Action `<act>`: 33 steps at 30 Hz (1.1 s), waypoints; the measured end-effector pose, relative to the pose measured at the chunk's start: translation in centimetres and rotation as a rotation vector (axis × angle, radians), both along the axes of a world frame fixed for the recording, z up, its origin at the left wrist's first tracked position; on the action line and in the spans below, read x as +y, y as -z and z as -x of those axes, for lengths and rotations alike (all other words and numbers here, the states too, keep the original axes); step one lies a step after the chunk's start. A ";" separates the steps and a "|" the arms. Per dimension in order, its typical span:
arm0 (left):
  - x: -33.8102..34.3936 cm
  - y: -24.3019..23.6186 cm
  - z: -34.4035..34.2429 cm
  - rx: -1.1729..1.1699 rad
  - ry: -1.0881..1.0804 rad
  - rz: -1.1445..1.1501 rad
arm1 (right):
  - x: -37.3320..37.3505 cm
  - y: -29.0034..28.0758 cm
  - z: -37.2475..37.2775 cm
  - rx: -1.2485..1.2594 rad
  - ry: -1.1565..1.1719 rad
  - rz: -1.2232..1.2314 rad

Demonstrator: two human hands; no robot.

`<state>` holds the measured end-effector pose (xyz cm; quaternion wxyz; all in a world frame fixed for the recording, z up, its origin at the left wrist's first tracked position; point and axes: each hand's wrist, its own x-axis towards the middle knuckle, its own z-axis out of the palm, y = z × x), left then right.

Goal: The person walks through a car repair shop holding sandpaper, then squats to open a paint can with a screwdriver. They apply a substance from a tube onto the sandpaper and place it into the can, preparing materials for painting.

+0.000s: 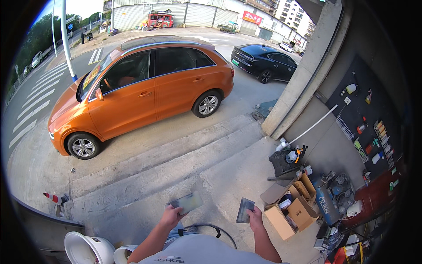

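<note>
Near the bottom middle of the head view, my left hand (173, 215) is closed on a pale greenish-grey flat rectangular piece (187, 201), held out to the upper right of the fingers. My right hand (255, 220) grips a dark grey flat rectangular piece (245, 210) by its side, with the thumb across it. The two pieces are apart, both held in front of my body over the concrete floor. I cannot make out what either piece is. A black hose (215, 226) curves on the floor just beyond my body.
Concrete steps (162, 171) lie ahead, with an orange car (171, 97) beyond and a dark car (246, 61) behind. A pillar (299, 61) rises at right, near open cardboard boxes (281, 224), a blue compressor (325, 198) and a tool board (356, 105). White buckets (83, 246) stand lower left.
</note>
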<state>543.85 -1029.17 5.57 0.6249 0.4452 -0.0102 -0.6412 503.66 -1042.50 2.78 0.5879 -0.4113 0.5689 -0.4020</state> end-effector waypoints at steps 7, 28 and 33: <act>-18.7 -1.9 -7.4 -0.140 0.282 0.145 | -14.8 -8.5 -21.4 -0.268 -0.043 0.098; -47.5 -6.6 -24.3 0.143 0.661 0.276 | -38.5 -14.3 -42.2 0.123 0.070 0.236; -49.1 -5.3 -24.4 -0.004 0.817 0.424 | -39.3 -15.4 -42.9 0.315 0.044 0.301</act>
